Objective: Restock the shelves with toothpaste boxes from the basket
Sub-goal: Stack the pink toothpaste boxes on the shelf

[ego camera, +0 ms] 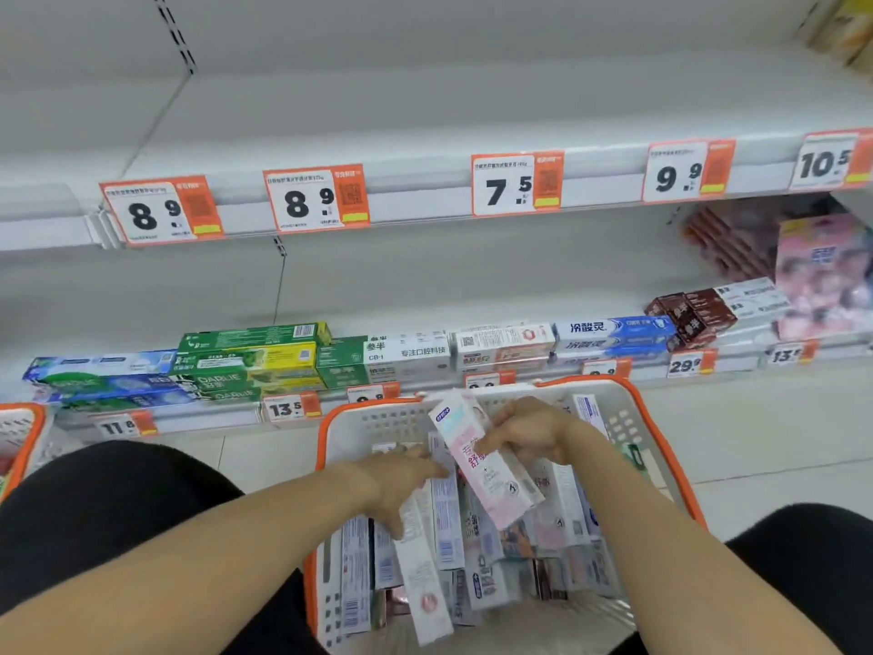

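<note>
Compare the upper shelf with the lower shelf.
The upper shelf is bare across most of its visible span, with a few packs only at its far right; the lower shelf holds a row of toothpaste boxes. The upper shelf's price tags are larger in view than the lower shelf's. Both are white with orange-edged tags.

Both forearms reach forward — right hand [524, 432] curled in a grip, left hand [401, 484] palm-down, fingers extended.

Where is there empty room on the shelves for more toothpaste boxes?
The upper shelf is bare above the 8.9 and 7.5 price tags. The lower shelf is bare behind the green boxes. Its front row is crowded, and so is the basket.
</note>
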A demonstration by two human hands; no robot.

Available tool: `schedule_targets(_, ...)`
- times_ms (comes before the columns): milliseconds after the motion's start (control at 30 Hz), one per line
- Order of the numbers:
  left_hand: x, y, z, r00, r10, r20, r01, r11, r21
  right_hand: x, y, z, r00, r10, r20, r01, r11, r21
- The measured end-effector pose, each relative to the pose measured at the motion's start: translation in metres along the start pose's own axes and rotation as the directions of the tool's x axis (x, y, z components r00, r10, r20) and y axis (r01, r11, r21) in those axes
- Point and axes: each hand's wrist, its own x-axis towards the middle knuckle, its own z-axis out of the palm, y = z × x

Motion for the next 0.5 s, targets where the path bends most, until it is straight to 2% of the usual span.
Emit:
schedule_targets(67,0.003,0.000,-0.002,1.000,0.001,0.020,-0.002,0.999,0.033,-0.004,0.005,0.002,1.000,0.017,0.021,-0.018,0.999,0.027)
schedule_targets(167,0.006,-0.004,0.002,0.999,-0.025,0.027,0.025,1.000,-0.019,-0.005,0.014,0.004,0.998,0.055,0.042,-0.055,0.998,0.021)
schedule_targets(267,0.003,-0.008,0.009,0.999,-0.048,0.016,0.049,0.993,-0.109,-0.006,0.019,0.008,0.997,0.076,-0.029,-0.076,0.997,-0.004)
schedule_targets(367,-0.006,-0.012,0.010,0.998,-0.055,0.013,0.057,0.966,-0.254,-0.010,0.025,0.019,0.997,0.061,-0.051,-0.061,0.998,0.002)
schedule_targets(500,-0.017,-0.016,0.005,0.993,-0.112,-0.030,0.081,0.855,-0.512,-0.015,0.046,0.037,0.996,0.085,-0.029,-0.078,0.980,0.182)
